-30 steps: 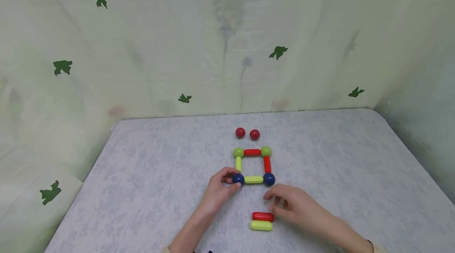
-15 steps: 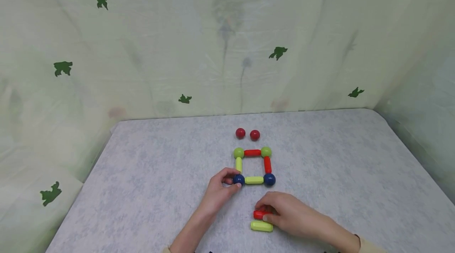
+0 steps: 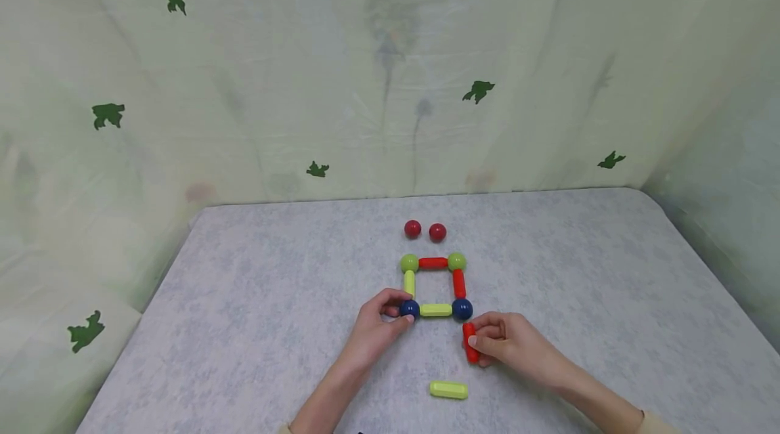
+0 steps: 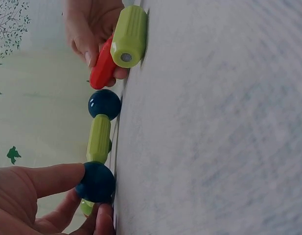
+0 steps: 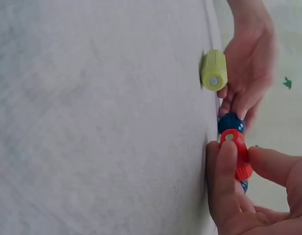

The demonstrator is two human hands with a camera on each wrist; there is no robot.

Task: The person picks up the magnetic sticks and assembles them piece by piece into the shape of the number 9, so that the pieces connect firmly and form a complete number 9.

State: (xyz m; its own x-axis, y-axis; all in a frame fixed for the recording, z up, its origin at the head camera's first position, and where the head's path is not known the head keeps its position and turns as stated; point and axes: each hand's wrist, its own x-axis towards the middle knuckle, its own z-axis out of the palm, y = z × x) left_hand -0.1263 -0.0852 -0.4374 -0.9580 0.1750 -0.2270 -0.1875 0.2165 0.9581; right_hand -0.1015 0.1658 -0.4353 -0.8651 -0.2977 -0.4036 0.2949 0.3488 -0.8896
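A square frame of magnetic rods and balls lies on the table. Its near corners are a left blue ball [image 3: 409,310] and a right blue ball [image 3: 462,309], joined by a yellow-green rod [image 3: 435,310]. My left hand [image 3: 379,326] pinches the left blue ball between thumb and fingers. With thumb and fingers my right hand [image 3: 512,346] holds a red magnetic rod [image 3: 470,343], its far end just short of the right blue ball. In the right wrist view a small metal disc shows on the end of the red rod [image 5: 243,161].
A loose yellow-green rod [image 3: 448,390] lies near the front, between the forearms. Two red balls [image 3: 412,229] sit behind the frame, whose far corners are green balls [image 3: 456,262]. A printed cloth backdrop [image 3: 274,82] rises behind the grey table [image 3: 274,285].
My right hand has picked the red rod from beside the loose yellow-green one, turned it lengthwise and carried it up and right towards the right blue ball. The left hand has stayed in place.
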